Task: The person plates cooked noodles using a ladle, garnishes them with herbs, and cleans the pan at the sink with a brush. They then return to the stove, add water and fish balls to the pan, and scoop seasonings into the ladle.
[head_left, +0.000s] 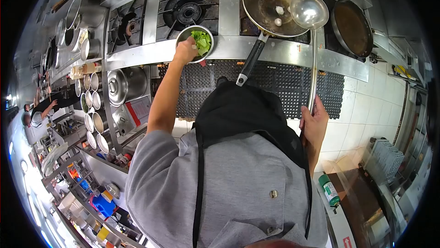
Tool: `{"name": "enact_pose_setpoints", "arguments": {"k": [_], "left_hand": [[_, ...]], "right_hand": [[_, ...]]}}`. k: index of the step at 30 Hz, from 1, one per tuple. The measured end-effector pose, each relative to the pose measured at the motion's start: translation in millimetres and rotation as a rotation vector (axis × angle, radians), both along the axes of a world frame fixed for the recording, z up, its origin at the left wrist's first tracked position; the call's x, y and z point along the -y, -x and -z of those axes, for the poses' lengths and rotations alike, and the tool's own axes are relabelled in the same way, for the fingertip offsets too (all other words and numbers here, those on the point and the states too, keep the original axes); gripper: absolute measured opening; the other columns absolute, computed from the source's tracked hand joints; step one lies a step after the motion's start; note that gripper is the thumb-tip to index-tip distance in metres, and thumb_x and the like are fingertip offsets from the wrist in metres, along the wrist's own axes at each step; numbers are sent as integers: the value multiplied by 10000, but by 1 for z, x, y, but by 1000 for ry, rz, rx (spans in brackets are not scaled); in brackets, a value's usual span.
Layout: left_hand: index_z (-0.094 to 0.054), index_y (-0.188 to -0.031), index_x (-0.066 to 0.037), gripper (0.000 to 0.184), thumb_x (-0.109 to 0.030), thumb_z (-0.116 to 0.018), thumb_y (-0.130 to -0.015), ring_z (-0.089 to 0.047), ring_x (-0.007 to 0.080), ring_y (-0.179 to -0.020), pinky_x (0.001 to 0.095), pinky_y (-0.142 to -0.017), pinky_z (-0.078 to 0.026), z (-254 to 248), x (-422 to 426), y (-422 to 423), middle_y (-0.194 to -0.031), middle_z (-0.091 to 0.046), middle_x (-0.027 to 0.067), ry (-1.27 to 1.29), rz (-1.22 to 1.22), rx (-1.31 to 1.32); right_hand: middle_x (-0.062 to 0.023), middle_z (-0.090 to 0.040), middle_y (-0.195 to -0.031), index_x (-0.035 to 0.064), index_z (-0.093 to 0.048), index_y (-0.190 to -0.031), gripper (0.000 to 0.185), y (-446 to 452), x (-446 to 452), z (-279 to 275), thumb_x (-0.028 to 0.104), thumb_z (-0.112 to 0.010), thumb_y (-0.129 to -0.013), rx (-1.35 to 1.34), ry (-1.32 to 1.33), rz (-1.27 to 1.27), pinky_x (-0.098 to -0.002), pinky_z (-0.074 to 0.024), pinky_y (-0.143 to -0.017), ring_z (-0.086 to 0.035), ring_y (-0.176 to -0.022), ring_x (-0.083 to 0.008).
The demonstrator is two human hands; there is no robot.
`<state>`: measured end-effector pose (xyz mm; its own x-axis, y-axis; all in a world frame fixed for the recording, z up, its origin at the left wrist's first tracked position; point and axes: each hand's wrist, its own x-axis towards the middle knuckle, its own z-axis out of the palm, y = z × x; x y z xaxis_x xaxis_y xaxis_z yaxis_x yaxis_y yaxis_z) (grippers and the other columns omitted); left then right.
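Note:
A round metal bowl (212, 46) of chopped green leaves (201, 42) rests at the stove's front edge. My left hand (185, 50) reaches over its left rim, fingers closed beside the leaves; what they grip is hidden. My right hand (314, 120) is wrapped round the handle of a long steel ladle (310, 11). The ladle's bowl hangs over the right side of a frying pan (261, 2), where two small whitish pieces (278, 15) lie. The pan's black handle (252, 62) points toward my body.
Two burners (188, 13) are left of the pan, and a dark pan (352, 27) sits at the right. Metal containers (95, 100) and a lidded pot (126, 85) stand left. A green canister (329, 189) is at lower right. Another person (39, 116) stands far left.

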<state>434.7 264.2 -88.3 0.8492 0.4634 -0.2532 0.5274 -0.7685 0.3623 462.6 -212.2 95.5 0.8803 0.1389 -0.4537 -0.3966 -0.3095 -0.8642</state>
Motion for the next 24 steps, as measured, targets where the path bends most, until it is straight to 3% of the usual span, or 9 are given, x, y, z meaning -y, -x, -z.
{"name": "enact_pose_setpoints", "arguments": {"k": [6,8,12,17,22,24], "left_hand": [[-684,-1151,-118,535,-242,-793,-643,-663,392,-1004,437,-898,-532,4,3,-15,-1040,-695,222,79,-17,-46],[-683,-1137,-103,542,-208,-780,-614,-667,382,-1005,428,-900,-532,-5,6,-20,-1042,-694,227,187,-3,-115],[-685,-1111,-86,531,-146,-756,-589,-668,378,-1001,422,-910,-528,1,15,-19,-1003,-698,223,26,91,-21],[-677,-866,-59,339,-122,-780,-550,-686,350,-872,415,-787,-546,-4,7,-18,-882,-709,178,160,-1,86],[-695,-897,-79,360,-142,-808,-561,-678,348,-850,406,-791,-547,14,10,-10,-857,-687,186,139,29,49],[-704,-935,-86,393,-146,-815,-563,-662,364,-889,416,-825,-535,30,17,-9,-884,-664,196,-74,55,141]], "right_hand": [[-5,-536,-666,-75,-398,-1428,562,-4,4,0,-33,-574,-896,10,-3,-6,-216,-369,-392,-453,-439,-51],[-2,-531,-660,-70,-398,-1431,563,-6,3,1,-32,-574,-897,-5,-21,-30,-216,-375,-391,-452,-438,-50],[6,-530,-655,-68,-436,-1404,525,-8,0,1,-34,-573,-899,14,-15,-21,-210,-376,-388,-455,-438,-43],[11,-525,-653,-61,-450,-1397,519,-11,2,3,-32,-577,-895,20,-13,-25,-210,-371,-387,-459,-440,-38],[10,-528,-654,-41,-486,-1380,515,-15,2,2,-28,-584,-875,12,-11,-8,-218,-383,-406,-469,-454,-43],[11,-526,-649,-35,-480,-1390,523,-15,3,4,-28,-584,-877,19,-6,0,-218,-384,-405,-468,-454,-42]]}}
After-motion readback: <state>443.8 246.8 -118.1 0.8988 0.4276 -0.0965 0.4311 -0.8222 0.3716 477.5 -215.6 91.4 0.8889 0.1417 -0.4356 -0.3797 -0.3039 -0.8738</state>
